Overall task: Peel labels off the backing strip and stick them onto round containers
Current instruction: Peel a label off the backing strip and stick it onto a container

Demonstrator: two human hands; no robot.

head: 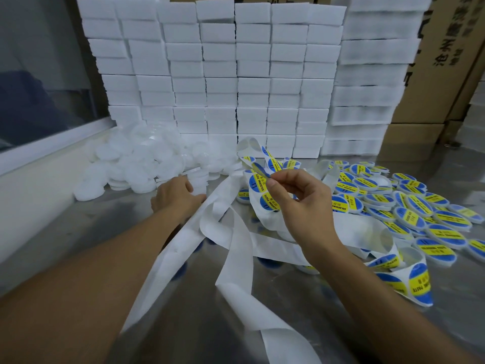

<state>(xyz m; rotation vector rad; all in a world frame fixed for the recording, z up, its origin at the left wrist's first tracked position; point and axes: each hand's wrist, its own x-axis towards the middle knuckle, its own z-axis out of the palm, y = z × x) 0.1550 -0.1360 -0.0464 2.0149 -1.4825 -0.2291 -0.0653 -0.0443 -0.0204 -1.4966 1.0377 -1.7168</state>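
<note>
Steel table [78, 232]; right hand [301, 203] pinches "SOLDERING PASTE" label [258, 170].

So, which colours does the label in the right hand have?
Blue with a yellow band, seen in the head view: label, right hand.

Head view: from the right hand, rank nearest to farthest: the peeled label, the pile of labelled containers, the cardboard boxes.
From the right hand:
1. Peeled label, pinched at its fingertips.
2. Pile of labelled containers, on the table to its right.
3. Cardboard boxes, far back right.
</note>
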